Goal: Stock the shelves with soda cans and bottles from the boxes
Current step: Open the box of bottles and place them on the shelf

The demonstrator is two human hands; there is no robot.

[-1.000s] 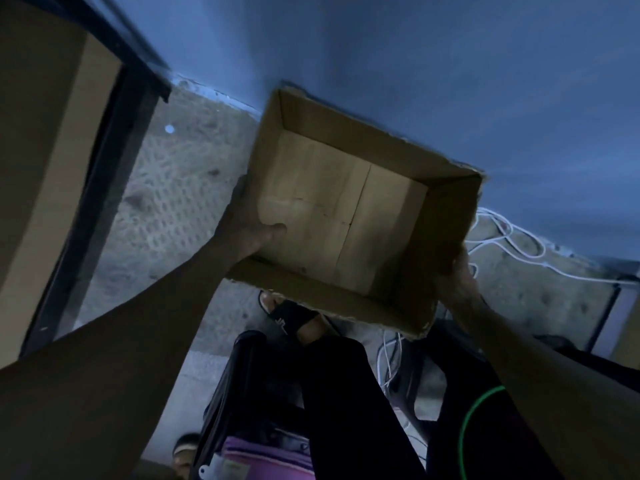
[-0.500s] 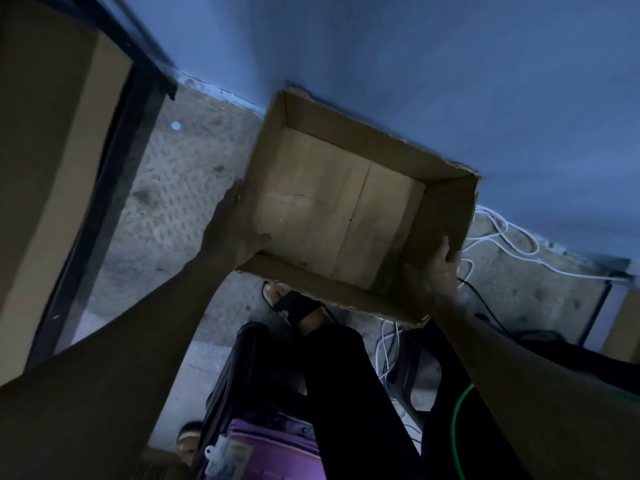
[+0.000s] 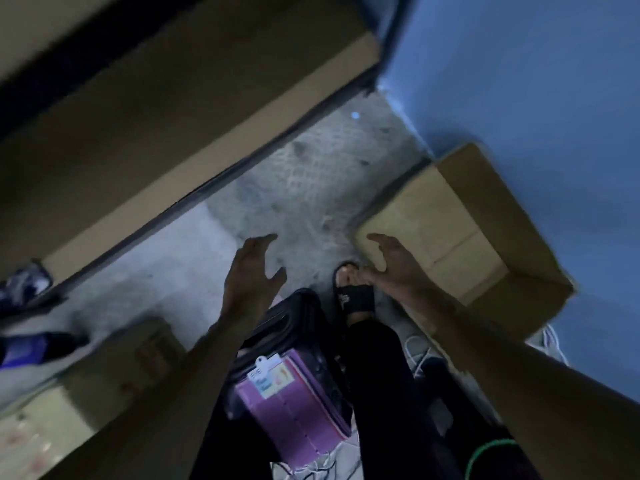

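An open cardboard box (image 3: 460,233) sits low against the blue wall at the right, with nothing visible inside it. My right hand (image 3: 393,263) hovers with spread fingers at the box's near left corner; whether it touches the box I cannot tell. My left hand (image 3: 252,268) hangs open over the concrete floor, holding nothing. At the far left edge, a dark bottle with a blue label (image 3: 24,348) lies blurred. The wooden shelf board (image 3: 194,109) with its dark frame runs across the upper left.
A second cardboard box (image 3: 138,355) stands at the lower left. A dark suitcase bearing a purple packet (image 3: 294,400) is below my arms. My foot in a black sandal (image 3: 355,296) stands beside the box. White cables (image 3: 417,355) lie on the floor.
Both hands have let go of the box, which now rests by the wall. The view has swung left, showing the shelf and a second box.
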